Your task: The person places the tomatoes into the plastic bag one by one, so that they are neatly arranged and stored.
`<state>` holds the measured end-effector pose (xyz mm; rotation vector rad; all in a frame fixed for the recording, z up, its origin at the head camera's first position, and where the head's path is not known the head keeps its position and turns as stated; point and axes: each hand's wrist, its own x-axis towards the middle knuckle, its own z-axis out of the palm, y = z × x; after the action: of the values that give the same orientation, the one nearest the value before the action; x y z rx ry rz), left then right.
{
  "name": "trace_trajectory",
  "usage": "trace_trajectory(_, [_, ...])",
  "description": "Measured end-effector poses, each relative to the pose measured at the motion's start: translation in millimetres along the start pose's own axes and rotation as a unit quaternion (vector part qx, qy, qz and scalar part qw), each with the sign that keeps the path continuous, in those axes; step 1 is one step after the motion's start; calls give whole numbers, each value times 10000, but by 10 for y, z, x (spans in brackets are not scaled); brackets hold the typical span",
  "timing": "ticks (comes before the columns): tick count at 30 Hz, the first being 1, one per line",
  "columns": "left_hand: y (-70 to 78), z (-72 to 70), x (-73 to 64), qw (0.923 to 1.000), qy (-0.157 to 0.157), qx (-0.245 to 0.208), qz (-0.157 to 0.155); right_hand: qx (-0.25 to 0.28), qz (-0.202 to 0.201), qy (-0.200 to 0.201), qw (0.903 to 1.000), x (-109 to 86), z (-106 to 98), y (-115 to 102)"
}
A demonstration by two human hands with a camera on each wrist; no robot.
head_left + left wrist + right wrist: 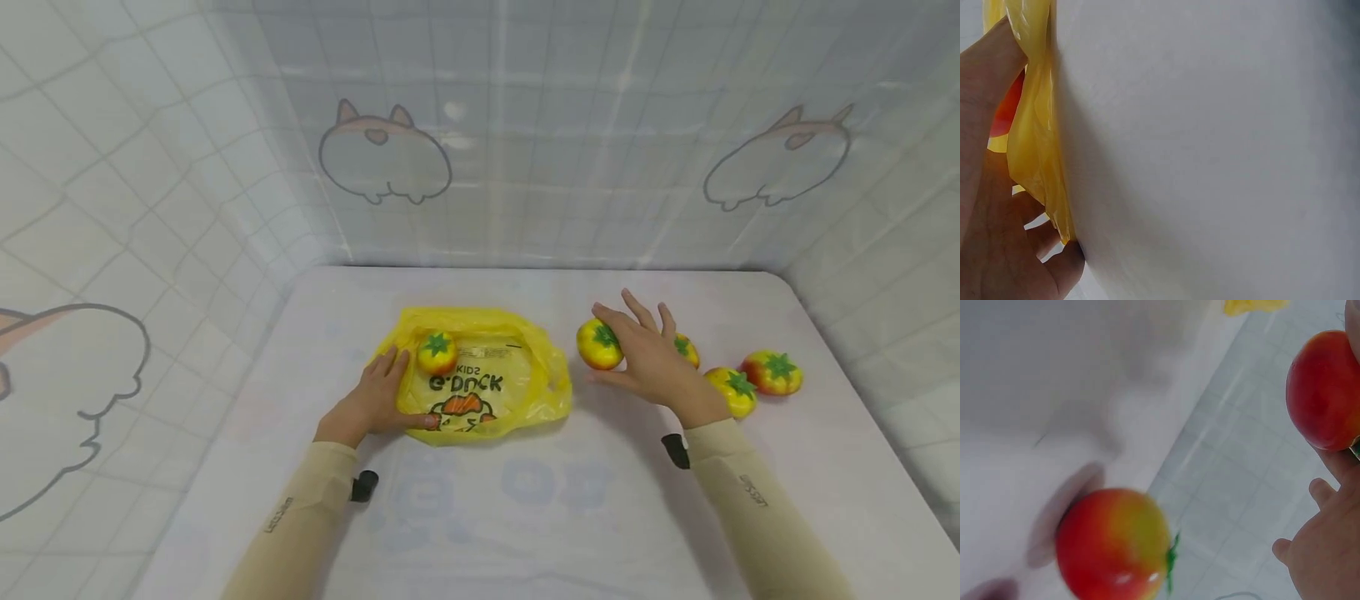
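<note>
A yellow plastic bag (517,408) with printed letters and a duck picture lies flat at mid-table, its mouth spread. One red-and-yellow tomato (437,354) with a green leafy top sits at its left side. My left hand (378,396) rests at the bag's left edge with thumb and fingers spread; in the left wrist view the bag's yellow film (1038,137) runs along them. Right of the bag, my right hand (648,362) holds another tomato (595,348) between thumb and fingers, above the table. In the right wrist view this tomato (1319,394) shows its red side.
Near the right forearm are three more tomatoes: one (686,351) partly hidden behind the right hand, one (729,390) by the wrist, and one (768,372) farthest right. A white cover lies over the table (517,517). Tile-patterned sheets (555,125) stand around it.
</note>
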<state>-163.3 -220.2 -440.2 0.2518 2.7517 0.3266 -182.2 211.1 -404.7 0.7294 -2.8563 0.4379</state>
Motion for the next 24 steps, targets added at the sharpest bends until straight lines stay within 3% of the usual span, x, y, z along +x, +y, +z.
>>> trace_trajectory(6, [-14,4,-24,10000,-14,-14,-39,144,-203,135,9996,169,-22,-161])
trace_trajectory(13, [-11,32,-31,10000,14,-7,-63,136,-312,-38,9994,305,-15,-327])
trace_trajectory(24, [-37,48,7,9999,79,8,85,85,-437,-1,9990,386,94,-390])
